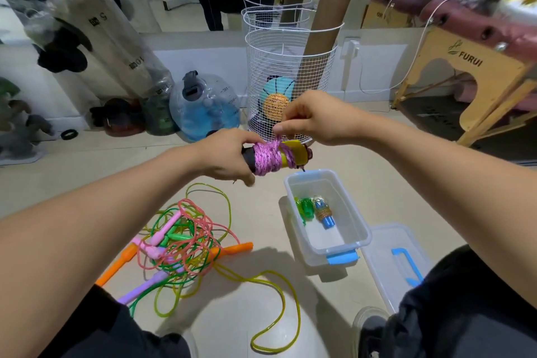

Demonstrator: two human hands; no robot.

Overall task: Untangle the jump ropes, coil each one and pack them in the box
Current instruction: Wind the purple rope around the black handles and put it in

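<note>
You gripped handles (293, 155) with left hand (225, 154), mid-frame; right hand (313, 120) pinched pink rope (268, 158) end. Tuck tail tight under wraps.

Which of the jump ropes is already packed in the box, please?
The green and blue rope lies in the clear box; the purple rope is in hand, the rest tangled on the floor.

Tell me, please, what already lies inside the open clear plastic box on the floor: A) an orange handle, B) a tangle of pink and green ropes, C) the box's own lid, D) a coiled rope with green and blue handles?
D: inside the clear box lies a coiled rope with green and blue handles, while the tangled ropes remain on the floor beside it.
</note>
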